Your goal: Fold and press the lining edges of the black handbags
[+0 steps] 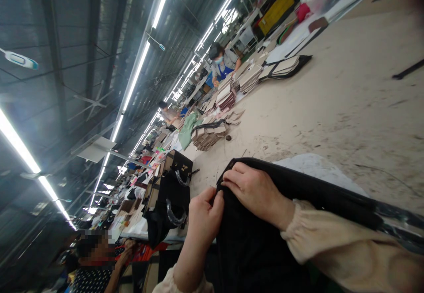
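A large black bag (258, 235) lies at the near side of the table under both of my hands. One long edge of it runs off to the lower right, where clear plastic wrap (400, 222) covers part of it. My left hand (206, 209) pinches the bag's upper left corner between thumb and fingers. Close beside it, my right hand (253, 189) grips the same edge with curled fingers. The fingertips of both hands nearly meet at the corner. What lies under the fingertips is too small to make out.
Black handbags (174, 191) with plastic-wrapped handles stand left of my hands. Stacked beige pieces (210, 136) and flat panels (250, 79) lie farther along the table (314, 112). A black strip (409, 69) rests at right. Co-workers sit at lower left and far back.
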`<state>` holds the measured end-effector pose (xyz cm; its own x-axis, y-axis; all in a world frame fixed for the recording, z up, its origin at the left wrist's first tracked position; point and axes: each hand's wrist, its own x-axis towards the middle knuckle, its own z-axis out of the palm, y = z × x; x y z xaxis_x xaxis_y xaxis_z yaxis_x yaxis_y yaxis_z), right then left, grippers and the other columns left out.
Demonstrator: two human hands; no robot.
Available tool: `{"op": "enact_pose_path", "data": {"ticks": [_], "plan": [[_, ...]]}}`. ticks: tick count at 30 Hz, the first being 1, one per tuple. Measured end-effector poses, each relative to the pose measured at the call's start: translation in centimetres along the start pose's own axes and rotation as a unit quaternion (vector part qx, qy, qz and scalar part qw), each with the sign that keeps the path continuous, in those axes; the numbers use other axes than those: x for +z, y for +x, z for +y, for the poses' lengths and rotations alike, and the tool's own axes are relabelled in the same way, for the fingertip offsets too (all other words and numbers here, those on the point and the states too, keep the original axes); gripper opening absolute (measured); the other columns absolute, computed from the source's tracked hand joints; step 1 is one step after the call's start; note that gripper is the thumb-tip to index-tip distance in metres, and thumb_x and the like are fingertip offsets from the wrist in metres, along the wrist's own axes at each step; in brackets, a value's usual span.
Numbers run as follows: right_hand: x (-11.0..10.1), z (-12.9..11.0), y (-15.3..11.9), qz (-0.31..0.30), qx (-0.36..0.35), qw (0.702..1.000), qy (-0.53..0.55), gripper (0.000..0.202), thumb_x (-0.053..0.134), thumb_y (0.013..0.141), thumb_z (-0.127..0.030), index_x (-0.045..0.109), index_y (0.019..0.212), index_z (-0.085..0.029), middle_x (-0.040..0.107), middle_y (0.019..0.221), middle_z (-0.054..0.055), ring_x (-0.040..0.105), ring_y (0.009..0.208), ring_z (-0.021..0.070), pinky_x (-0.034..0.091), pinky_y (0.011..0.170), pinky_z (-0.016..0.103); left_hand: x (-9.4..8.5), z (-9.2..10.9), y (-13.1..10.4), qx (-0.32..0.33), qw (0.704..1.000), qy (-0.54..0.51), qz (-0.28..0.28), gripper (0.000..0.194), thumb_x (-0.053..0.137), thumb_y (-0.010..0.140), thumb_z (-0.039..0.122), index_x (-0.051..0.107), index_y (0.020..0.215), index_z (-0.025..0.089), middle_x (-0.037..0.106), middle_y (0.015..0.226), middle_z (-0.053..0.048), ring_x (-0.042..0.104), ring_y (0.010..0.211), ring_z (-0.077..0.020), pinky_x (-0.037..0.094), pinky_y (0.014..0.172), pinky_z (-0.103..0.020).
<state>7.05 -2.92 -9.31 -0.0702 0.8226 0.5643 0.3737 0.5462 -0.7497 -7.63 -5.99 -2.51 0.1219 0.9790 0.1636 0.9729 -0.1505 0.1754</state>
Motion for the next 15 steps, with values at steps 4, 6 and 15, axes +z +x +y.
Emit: {"op": "enact_pose_path", "data": {"ticks": [4,6,15], "plan": [[-0.01,-0.01,-0.07,0.004,0.004,1.0,-0.015,0.016,0.048,0.092,-0.031,0.062,0.088,-0.023,0.057,0.087,0.001,0.056,0.076,0.0122,0.039,0.065,0.024,0.0,0.25,0.11,0.012,1.0,0.024,0.006,0.04,0.047,0.086,0.039,0.034,0.055,0.018,0.029,0.051,0.005,0.03,0.05,-0.008,0.023,0.048,-0.02],[0.09,-0.03,-0.19,0.007,0.002,1.0,-0.015,0.014,0.048,0.092,-0.03,0.061,0.091,-0.024,0.058,0.087,0.001,0.057,0.077,0.0129,0.04,0.065,0.024,-0.05,0.28,0.2,0.018,0.999,0.039,0.007,0.041,0.046,0.086,0.039,0.034,0.054,0.018,0.028,0.05,0.005,0.031,0.05,-0.0082,0.023,0.047,-0.021],[0.22,0.0,-0.15,0.036,0.009,0.999,0.028,0.044,0.058,0.084,-0.02,0.043,0.125,-0.021,0.062,0.105,0.006,0.06,0.088,0.0186,0.048,0.078,0.031,0.07,-0.5,0.81,-0.013,1.0,-0.007,-0.013,0.042,0.046,0.086,0.039,0.031,0.053,0.017,0.026,0.05,0.005,0.03,0.05,-0.0077,0.021,0.047,-0.02]]}}
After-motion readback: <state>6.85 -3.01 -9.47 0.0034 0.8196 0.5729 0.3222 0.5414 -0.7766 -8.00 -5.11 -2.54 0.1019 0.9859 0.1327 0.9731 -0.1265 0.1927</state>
